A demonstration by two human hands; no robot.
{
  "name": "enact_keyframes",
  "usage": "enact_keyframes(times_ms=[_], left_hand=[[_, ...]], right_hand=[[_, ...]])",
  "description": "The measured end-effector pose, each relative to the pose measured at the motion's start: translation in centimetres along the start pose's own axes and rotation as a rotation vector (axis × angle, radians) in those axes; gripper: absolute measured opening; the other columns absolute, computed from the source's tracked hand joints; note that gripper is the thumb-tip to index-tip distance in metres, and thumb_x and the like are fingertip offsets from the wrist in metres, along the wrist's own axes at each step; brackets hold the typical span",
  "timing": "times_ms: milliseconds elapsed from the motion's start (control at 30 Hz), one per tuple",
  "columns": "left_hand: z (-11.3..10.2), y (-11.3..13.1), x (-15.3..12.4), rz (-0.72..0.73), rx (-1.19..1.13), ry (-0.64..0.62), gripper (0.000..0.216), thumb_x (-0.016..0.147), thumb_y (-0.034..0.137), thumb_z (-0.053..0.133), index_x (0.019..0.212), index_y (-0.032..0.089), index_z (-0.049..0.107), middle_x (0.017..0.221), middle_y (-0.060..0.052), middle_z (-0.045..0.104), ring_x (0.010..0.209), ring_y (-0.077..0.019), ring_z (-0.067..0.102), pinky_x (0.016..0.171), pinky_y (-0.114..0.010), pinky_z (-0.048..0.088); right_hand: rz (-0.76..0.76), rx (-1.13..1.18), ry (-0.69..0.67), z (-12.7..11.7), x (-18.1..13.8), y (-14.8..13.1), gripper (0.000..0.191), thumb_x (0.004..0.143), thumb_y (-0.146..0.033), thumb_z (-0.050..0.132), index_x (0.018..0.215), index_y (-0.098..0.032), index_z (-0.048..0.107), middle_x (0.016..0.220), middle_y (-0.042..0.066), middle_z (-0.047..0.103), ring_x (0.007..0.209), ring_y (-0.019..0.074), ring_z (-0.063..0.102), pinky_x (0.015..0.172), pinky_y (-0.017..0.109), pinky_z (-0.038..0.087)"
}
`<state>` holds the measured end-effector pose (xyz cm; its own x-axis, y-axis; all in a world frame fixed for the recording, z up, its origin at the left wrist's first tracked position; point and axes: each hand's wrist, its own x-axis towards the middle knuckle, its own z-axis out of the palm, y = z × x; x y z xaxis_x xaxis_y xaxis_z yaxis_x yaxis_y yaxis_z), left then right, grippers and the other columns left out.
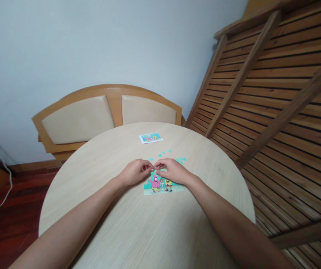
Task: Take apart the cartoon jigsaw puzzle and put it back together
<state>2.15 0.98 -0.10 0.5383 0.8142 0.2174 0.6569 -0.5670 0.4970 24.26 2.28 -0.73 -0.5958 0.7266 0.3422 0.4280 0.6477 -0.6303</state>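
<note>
A partly assembled jigsaw puzzle (164, 189) with a pink starfish figure and a yellow square figure lies flat on the round table. Over its upper left edge, the fingertips of both my hands meet. My left hand (135, 172) is closed in a pinch from the left. From the right, my right hand (173, 172) pinches too, its palm covering the puzzle's upper right part. A small jigsaw piece (154, 169) shows only in part between the fingertips. Loose turquoise jigsaw pieces (181, 160) lie just beyond my right hand.
Farther back on the pale table (99, 160) rests a picture card (150, 138) with the same figures. A few more turquoise pieces (163, 152) lie before it. Behind the table stands a padded headboard (118, 104); a slatted wooden frame (261, 89) leans at the right.
</note>
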Motion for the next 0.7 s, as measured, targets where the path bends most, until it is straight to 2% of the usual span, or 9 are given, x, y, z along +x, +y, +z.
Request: enact_keyframes(times_ms=[167,433,700], left_hand=[[0.04,-0.07,0.03,-0.002,0.040,0.004,0.020,0.089,0.026,0.056,0.097,0.021,0.073,0.083,-0.003,0.071,0.074,-0.0166,0.061,0.068,-0.026,0.044],[0.11,-0.41,0.04,0.015,0.107,0.025,0.020,0.091,0.029,0.058,0.098,0.022,0.075,0.089,-0.006,0.072,0.085,-0.0195,0.063,0.080,-0.029,0.047],[0.23,-0.68,0.16,0.105,0.129,0.025,0.021,0.094,0.026,0.055,0.098,0.021,0.075,0.093,-0.006,0.074,0.091,-0.0207,0.062,0.085,-0.031,0.047]], right_hand=[[0.009,-0.034,-0.008,0.14,0.03,0.19,0.021,0.081,-0.017,0.069,0.102,-0.019,0.073,0.093,0.004,0.075,0.086,0.0169,0.069,0.081,0.028,0.051],[-0.010,-0.111,-0.035,0.07,0.01,0.06,0.017,0.080,-0.015,0.070,0.095,-0.021,0.075,0.094,0.002,0.076,0.090,0.0179,0.069,0.084,0.028,0.049],[-0.042,-0.162,-0.057,0.02,0.08,0.07,0.015,0.080,-0.016,0.070,0.093,-0.022,0.076,0.093,0.003,0.077,0.091,0.0185,0.069,0.085,0.029,0.047]])
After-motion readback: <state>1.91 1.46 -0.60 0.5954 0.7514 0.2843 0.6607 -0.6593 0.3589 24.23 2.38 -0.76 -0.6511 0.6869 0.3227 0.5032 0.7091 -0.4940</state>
